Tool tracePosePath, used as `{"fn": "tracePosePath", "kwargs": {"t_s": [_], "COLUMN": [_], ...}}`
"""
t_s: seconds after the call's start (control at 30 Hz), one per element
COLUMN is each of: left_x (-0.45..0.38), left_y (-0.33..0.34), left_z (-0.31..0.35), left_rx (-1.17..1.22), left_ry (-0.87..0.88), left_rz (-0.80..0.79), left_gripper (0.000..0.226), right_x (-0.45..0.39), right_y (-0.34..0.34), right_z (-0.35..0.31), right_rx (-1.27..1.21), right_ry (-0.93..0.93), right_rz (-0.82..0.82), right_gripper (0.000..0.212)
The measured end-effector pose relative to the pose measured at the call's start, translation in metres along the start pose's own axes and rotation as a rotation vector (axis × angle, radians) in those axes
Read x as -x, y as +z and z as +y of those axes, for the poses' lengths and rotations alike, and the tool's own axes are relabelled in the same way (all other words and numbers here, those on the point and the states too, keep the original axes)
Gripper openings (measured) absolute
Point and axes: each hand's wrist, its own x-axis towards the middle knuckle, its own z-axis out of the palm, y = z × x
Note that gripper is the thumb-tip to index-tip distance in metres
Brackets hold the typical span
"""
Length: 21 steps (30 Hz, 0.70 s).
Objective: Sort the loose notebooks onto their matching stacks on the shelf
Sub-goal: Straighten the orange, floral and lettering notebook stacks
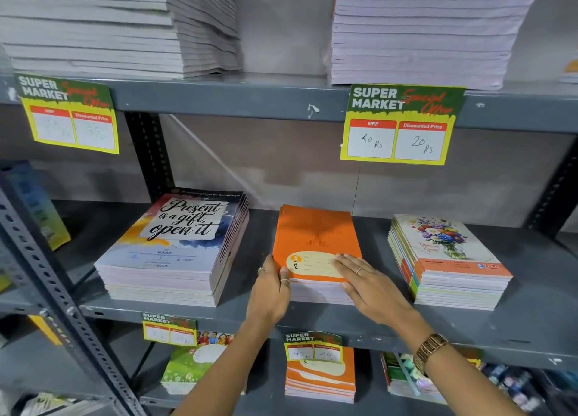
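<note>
An orange notebook [316,237] lies on top of the middle stack on the grey shelf [531,293]. My left hand [270,287] presses against the stack's left front corner, thumb on the cover. My right hand [369,282] lies flat, fingers spread, on the cover's front right part and over the stack's edge. To the left stands a stack topped with a "Present is a gift, open it" notebook [175,237]. At the right is a stack with a flower-vase cover [444,243].
The shelf above holds tall piles of pale notebooks [419,31] and two yellow-green price tags [400,124]. The shelf below carries more stacks, one orange [320,381], one green [187,368]. A perforated metal upright [47,290] runs down the left.
</note>
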Motion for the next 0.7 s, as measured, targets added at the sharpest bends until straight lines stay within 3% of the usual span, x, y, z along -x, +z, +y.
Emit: {"fn": "tracePosePath", "kwargs": {"t_s": [0.17,0.27,0.7], "left_x": [0.002,0.002,-0.009], "left_y": [-0.001,-0.005,-0.016], "left_z": [-0.005,-0.016,-0.024], "left_rx": [0.005,-0.048,-0.14], "left_ry": [0.014,0.116,0.136], "left_rz": [-0.042,-0.091,-0.129], "left_gripper": [0.062,0.077,0.067], "right_x": [-0.001,-0.002,-0.002], "right_y": [0.004,0.007,0.006], "right_z": [0.002,0.004,0.001], "right_rx": [0.073,0.04,0.066], "right_ry": [-0.005,-0.016,-0.002], "right_rz": [0.017,0.026,0.04], "right_gripper": [0.085,0.092,0.082]}}
